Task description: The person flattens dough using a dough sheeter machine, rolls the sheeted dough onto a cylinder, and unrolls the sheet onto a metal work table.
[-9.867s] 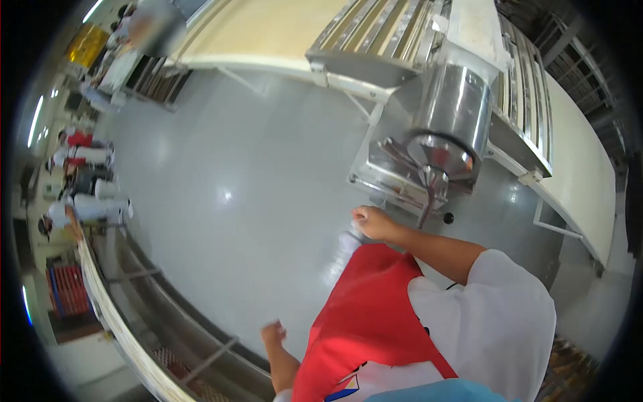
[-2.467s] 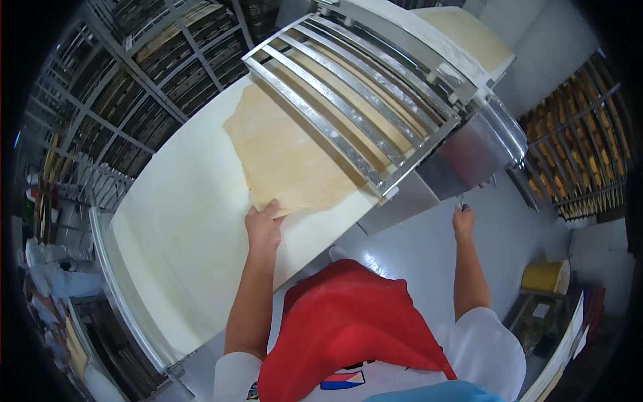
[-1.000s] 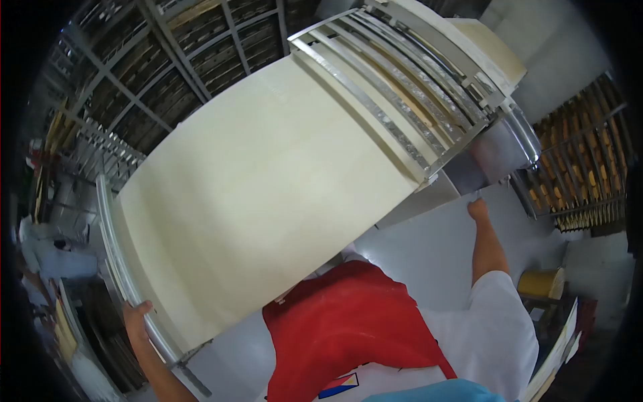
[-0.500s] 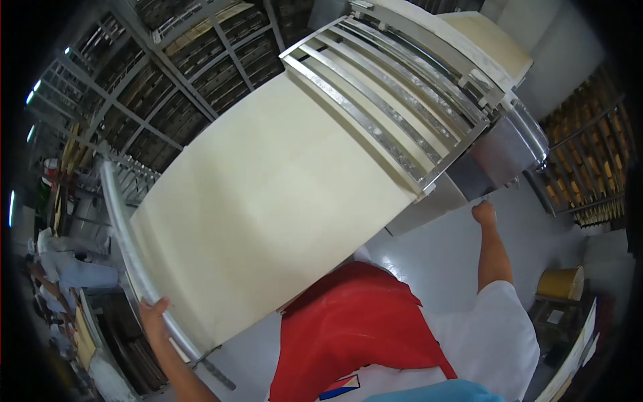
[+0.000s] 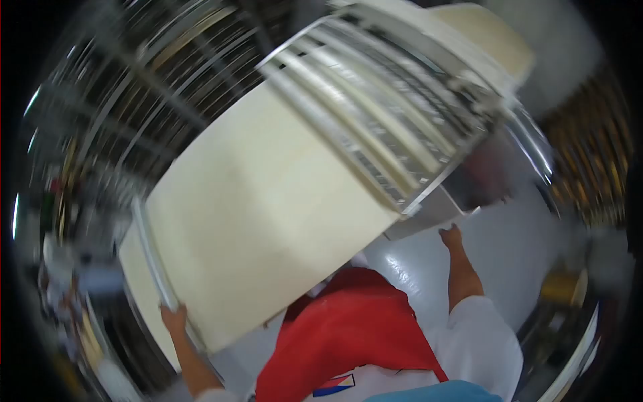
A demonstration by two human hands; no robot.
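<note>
My left hand (image 5: 175, 319) is closed around the metal bar (image 5: 153, 258) across the left end of a pale conveyor belt (image 5: 261, 201). Its thumb and fingers lie on either side of the bar. Beyond the belt's right end stands a slatted metal guard (image 5: 365, 107), dusted with white. My right hand (image 5: 451, 234) is below the machine's side panel (image 5: 429, 214), its thumb and finger apart. Nothing shows in it, though the view is blurred. No dough sheet shows on the near belt.
Tall metal racks (image 5: 161, 100) stand behind the belt. A rack of brown items (image 5: 593, 154) is at the right, with a yellow container (image 5: 561, 288) below it. People in light clothing (image 5: 60, 285) are blurred at the far left.
The dough sheet has gone from the near belt. My left hand has moved from the dough to the end bar. My right hand has shifted left and its fingers have parted.
</note>
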